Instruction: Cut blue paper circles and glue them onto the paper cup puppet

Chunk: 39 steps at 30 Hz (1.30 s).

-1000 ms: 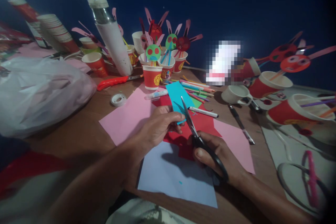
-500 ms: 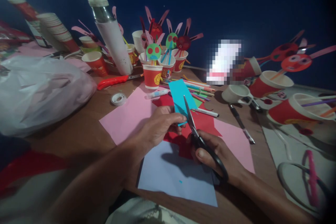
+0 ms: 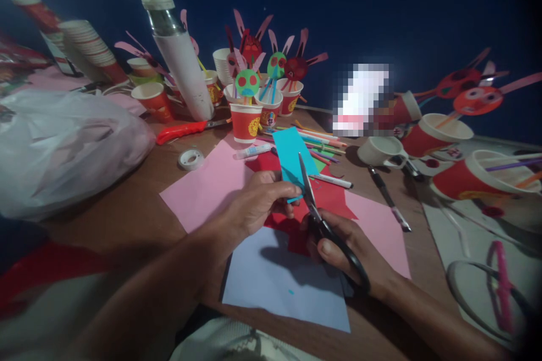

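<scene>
Two grips are closed above the middle of the surface: the left hand pinches the near end of the blue paper, and the right hand clasps the handles of the scissors. Their blades point far, over the paper's right part; whether they touch it, I cannot tell. Below lie red paper and pink paper, with a pale sheet on the near side. Tape lies left, a red cup stands far.
</scene>
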Each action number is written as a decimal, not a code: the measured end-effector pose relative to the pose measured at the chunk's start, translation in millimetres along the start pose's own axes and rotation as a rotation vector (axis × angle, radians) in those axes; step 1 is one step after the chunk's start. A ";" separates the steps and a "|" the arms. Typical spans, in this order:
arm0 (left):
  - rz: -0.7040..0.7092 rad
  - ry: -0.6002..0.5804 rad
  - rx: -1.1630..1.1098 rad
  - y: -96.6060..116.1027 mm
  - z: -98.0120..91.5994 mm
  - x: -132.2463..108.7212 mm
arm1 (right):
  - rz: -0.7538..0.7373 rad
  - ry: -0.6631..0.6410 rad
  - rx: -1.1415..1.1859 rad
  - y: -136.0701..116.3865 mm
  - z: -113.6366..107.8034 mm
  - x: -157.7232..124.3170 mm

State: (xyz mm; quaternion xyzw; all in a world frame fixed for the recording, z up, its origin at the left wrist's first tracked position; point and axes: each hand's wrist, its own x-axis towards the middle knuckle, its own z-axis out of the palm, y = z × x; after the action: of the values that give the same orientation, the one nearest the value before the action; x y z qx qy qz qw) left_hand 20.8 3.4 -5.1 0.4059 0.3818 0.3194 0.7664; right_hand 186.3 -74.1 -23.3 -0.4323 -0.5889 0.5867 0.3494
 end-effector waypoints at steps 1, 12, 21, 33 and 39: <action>0.000 -0.006 0.000 0.1 -0.1 0.0 | 0.000 -0.003 0.003 0.2 -0.1 0.1; -0.010 -0.007 0.014 -1.1 -0.4 0.2 | 0.007 0.023 -0.007 1.0 -0.8 -0.8; -0.003 -0.008 0.026 -1.3 -0.6 0.4 | 0.015 0.025 0.019 2.1 0.2 -0.3; -0.005 0.000 0.042 -1.5 -0.5 0.8 | 0.026 0.044 -0.013 -0.4 0.9 0.5; -0.013 0.007 0.035 0.3 0.0 -0.2 | 0.014 0.048 -0.020 2.3 1.1 0.1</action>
State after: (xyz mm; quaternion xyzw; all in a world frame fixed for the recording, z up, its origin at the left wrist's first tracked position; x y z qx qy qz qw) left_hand 20.6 3.4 -4.8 0.4156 0.3925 0.3092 0.7600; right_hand 185.5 -74.5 -25.7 -0.4538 -0.5832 0.5727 0.3548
